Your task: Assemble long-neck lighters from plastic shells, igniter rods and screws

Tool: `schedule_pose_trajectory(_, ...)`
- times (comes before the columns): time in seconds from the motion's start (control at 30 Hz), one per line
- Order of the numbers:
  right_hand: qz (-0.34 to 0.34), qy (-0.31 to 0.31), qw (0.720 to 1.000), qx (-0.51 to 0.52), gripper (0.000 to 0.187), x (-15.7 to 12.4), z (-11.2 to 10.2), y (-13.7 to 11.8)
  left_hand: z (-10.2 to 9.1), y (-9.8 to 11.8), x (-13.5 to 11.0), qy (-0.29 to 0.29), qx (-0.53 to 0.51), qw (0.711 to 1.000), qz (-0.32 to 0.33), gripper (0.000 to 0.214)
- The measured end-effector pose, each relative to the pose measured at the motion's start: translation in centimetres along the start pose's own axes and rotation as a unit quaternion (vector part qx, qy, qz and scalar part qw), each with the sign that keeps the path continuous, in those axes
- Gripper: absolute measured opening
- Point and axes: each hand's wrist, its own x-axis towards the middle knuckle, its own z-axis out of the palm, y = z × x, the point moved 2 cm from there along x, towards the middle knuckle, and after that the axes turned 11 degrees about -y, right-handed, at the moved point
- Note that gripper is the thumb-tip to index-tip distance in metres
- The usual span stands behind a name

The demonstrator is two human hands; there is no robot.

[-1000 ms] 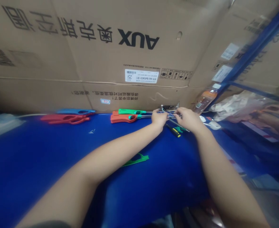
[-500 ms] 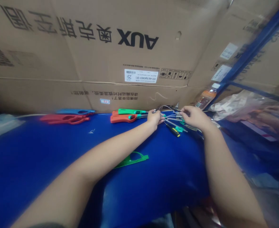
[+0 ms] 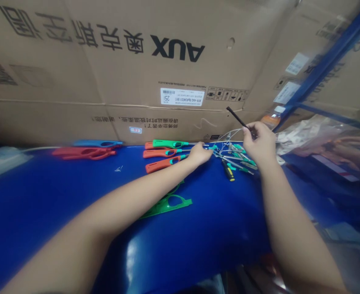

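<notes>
My right hand (image 3: 261, 141) is closed around a slim black rod (image 3: 236, 116), which slants up to the left over the pile. Pale thin wires (image 3: 233, 131) loop between this hand and the heap of metal tubes and teal-green plastic parts (image 3: 238, 157) below it. At the heap's left edge, my left hand (image 3: 201, 153) has its fingers pressed together; what they pinch is hidden. Left of that hand lie a green stick lighter (image 3: 167, 143) and several orange stick lighters (image 3: 158, 153). A black and yellow screwdriver (image 3: 229, 171) rests in front of the heap.
Green half shells (image 3: 170, 203) lie partly behind my left forearm. Red shells (image 3: 85, 153) and blue shells (image 3: 97, 143) are stacked at left. A large cardboard box (image 3: 106, 81) stands along the back. On the right are a drink bottle (image 3: 272, 117) and plastic bags (image 3: 302, 132).
My right hand has risen and moved right, lifting the black rod into clear view with the wires stretched below. My left hand shifted slightly; a lower orange lighter now shows beside my forearm.
</notes>
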Motion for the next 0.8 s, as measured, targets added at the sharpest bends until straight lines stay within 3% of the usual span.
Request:
schedule_pose_trajectory(0.3, 0.031, 0.092, 0.995, 0.024, 0.015, 0.0, -0.1, 0.1, -2.1, -1.0, -1.0, -0.012, 0.207, 0.969, 0.133, 0.036)
schedule_pose_trajectory(0.43, 0.006, 0.066, 0.998, 0.020, 0.013, 0.0, -0.1, -0.8, -1.8, -0.6, -0.8, -0.015, 0.220, 0.964, 0.150, 0.034)
schedule_pose_trajectory(0.6, -0.040, 0.024, 0.999, 0.012, 0.012, -0.3, 0.5, -2.1, 0.1, 0.3, 0.6, -0.039, 0.189, 0.972, 0.134, 0.033)
schedule_pose_trajectory(0.8, -0.037, 0.010, 0.999, 0.013, 0.014, -0.4, 1.0, -2.0, 2.2, 0.4, 3.4, -0.064, 0.129, 0.987, 0.067, 0.034)
